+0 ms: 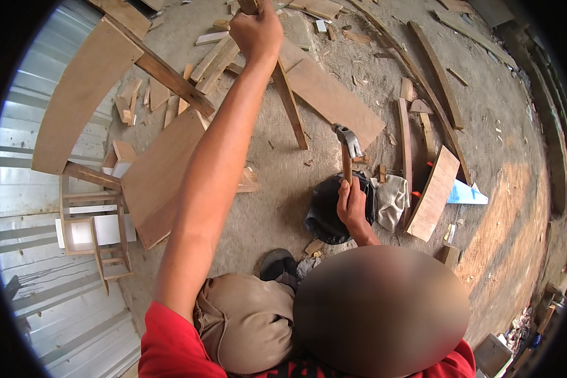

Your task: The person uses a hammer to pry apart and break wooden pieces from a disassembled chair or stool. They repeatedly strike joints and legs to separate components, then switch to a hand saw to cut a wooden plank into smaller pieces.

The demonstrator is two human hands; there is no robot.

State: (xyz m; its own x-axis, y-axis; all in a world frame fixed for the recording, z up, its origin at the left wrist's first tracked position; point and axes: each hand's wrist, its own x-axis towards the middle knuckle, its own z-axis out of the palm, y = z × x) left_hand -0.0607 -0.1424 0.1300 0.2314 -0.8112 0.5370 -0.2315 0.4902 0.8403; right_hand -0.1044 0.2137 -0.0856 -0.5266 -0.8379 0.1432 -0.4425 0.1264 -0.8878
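My left hand [258, 31] is raised at the top of the view, its fingers wrapped round a wooden bar [248, 6] that runs out of the picture. Just past my wrist, a slim wooden leg [288, 104] slants down to the ground; whether it joins that bar is hidden by my arm. My right hand [351, 203] grips a claw hammer [348, 140] by its wooden handle, head up, above a black bag [327, 208]. Left of my left forearm stands a wooden piece with plywood panels [164, 173] and a dark crossbar [173, 79].
A plywood sheet [337, 97] lies ahead on the ground. Long timber strips [436, 75], a light board [433, 194], a handsaw blade [467, 193] and a grey cloth [392, 200] are on the right. At left, a small wooden frame [94, 198] stands by a corrugated metal wall [19, 201].
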